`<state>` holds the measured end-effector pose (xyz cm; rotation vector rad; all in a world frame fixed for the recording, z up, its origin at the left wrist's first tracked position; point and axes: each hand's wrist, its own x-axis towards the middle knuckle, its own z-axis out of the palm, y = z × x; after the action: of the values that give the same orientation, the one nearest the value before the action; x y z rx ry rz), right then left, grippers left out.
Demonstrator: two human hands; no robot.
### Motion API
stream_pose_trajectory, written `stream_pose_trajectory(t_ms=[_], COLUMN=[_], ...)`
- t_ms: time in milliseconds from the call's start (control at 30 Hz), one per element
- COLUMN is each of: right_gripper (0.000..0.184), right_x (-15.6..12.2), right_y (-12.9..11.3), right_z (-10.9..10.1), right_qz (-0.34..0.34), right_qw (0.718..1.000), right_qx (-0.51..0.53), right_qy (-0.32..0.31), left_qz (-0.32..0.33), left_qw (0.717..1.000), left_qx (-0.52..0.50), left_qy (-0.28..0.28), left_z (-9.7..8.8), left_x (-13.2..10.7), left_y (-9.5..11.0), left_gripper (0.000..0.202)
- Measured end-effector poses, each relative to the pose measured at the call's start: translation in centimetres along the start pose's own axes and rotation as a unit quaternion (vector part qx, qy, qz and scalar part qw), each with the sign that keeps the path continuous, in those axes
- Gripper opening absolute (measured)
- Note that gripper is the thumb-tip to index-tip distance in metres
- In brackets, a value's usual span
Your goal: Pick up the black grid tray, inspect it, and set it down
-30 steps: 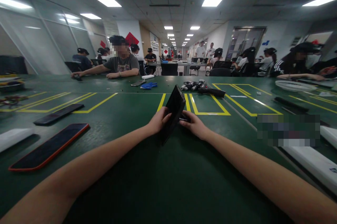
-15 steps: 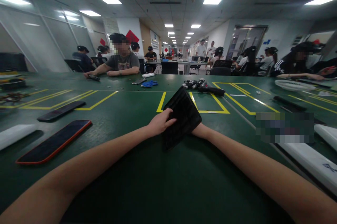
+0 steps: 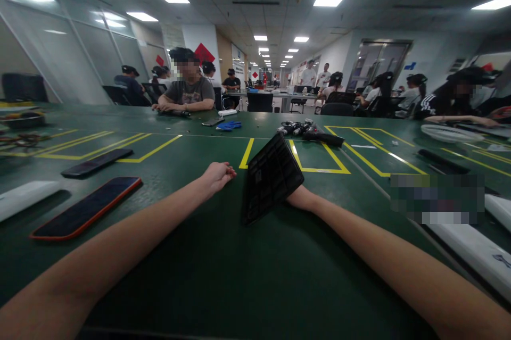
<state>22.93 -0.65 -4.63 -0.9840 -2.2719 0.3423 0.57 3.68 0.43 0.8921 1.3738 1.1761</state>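
Observation:
A flat black device with a grid of cells [image 3: 270, 176] stands tilted on the green table [image 3: 255, 276], its near corner resting on the surface. My right hand [image 3: 297, 199] is behind it and mostly hidden, holding it up from the far side. My left hand [image 3: 217, 175] hovers just left of the device, apart from it, with its fingers loosely curled and nothing in them.
Two phones [image 3: 85, 207] [image 3: 97, 162] lie at the left beside a white strip [image 3: 24, 197]. White bars [image 3: 471, 247] lie at the right. Screwdriver tools [image 3: 307, 132] and a blue glove [image 3: 227, 126] sit farther back. Other people sit around the table.
My left hand has let go of the black device and drawn back to the left. The device has turned from edge-on to showing its gridded face, held by my right hand alone.

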Motion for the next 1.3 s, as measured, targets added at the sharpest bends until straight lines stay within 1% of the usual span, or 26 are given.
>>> stream_pose_trajectory(t_ms=[67,167,267,333,400,467,500,633,733,800,867,1000,1067,1100,1133,1167,1200,1267,1300], right_gripper=[0.034,0.039,0.048,0.050,0.050,0.048,0.048,0.046,0.046,0.046,0.046,0.038,0.033,0.031,0.031,0.031,0.031,0.031,0.031], right_x=[-0.1,-0.1,-0.1,-0.1,-0.1,-0.1,-0.1,0.0,0.1,0.1,0.1,0.1,0.1,0.1,0.1,0.1,0.1,0.0,0.0], right_y=[0.1,0.2,0.2,0.2,0.4,0.5,0.6,0.6,0.4,0.3,0.2,0.1,0.1,0.1,0.1,0.1,0.1,0.2,0.2], right_z=[0.0,0.1,0.1,0.1,0.1,0.1,0.1,0.3,0.3,0.2,0.1,-0.1,-0.2,-0.2,-0.2,-0.2,-0.1,-0.1,0.0], right_qz=[0.001,0.007,0.005,0.000,-0.007,-0.013,-0.017,-0.036,-0.040,-0.038,-0.036,-0.036,-0.040,-0.042,-0.043,-0.042,-0.039,-0.031,-0.027], right_qw=[1.000,1.000,1.000,0.999,0.999,0.998,0.998,0.995,0.994,0.995,0.995,0.997,0.998,0.998,0.998,0.998,0.999,0.999,0.999], right_qx=[0.005,0.007,0.001,-0.017,-0.039,-0.056,-0.061,-0.082,-0.093,-0.088,-0.079,-0.063,-0.052,-0.045,-0.038,-0.031,-0.026,-0.017,-0.014], right_qy=[0.001,0.016,0.028,0.030,0.028,0.025,0.025,0.032,0.044,0.041,0.038,0.034,0.023,0.019,0.019,0.021,0.024,0.027,0.029], left_qz=[-0.018,-0.035,-0.016,-0.009,-0.019,-0.018,-0.005,0.057,0.065,0.065,0.084,0.158,0.197,0.222,0.253,0.293,0.339,0.433,0.468], left_qw=[0.999,0.991,0.984,0.981,0.979,0.975,0.974,0.964,0.952,0.946,0.940,0.920,0.903,0.889,0.871,0.846,0.815,0.735,0.698], left_qx=[0.005,0.022,0.056,0.063,0.038,0.013,0.013,0.081,0.097,0.097,0.115,0.191,0.243,0.276,0.312,0.352,0.393,0.464,0.488], left_qy=[-0.050,-0.124,-0.171,-0.185,-0.201,-0.221,-0.227,-0.247,-0.283,-0.302,-0.309,-0.303,-0.296,-0.290,-0.282,-0.271,-0.259,-0.240,-0.236], left_z=[0.1,0.3,0.3,0.2,0.0,-0.1,-0.1,-0.1,-0.2,-0.2,-0.1,0.2,0.3,0.4,0.4,0.3,0.3,0.1,0.0], left_x=[-1.1,-2.5,-2.9,-2.8,-2.6,-2.7,-2.8,-3.3,-3.5,-3.5,-3.4,-3.3,-3.3,-3.3,-3.3,-3.3,-3.4,-3.3,-3.3], left_y=[-0.6,-1.1,-1.0,-0.6,-0.2,0.1,0.1,-0.1,-0.4,-0.5,-0.6,-0.9,-1.1,-1.1,-1.1,-1.0,-0.9,-0.8,-0.7], left_gripper=[0.022,0.010,0.013,0.014,0.008,0.014,0.017,0.007,0.016,0.012,0.004,0.002,0.002,0.002,0.003,0.005,0.006,0.010,0.013])
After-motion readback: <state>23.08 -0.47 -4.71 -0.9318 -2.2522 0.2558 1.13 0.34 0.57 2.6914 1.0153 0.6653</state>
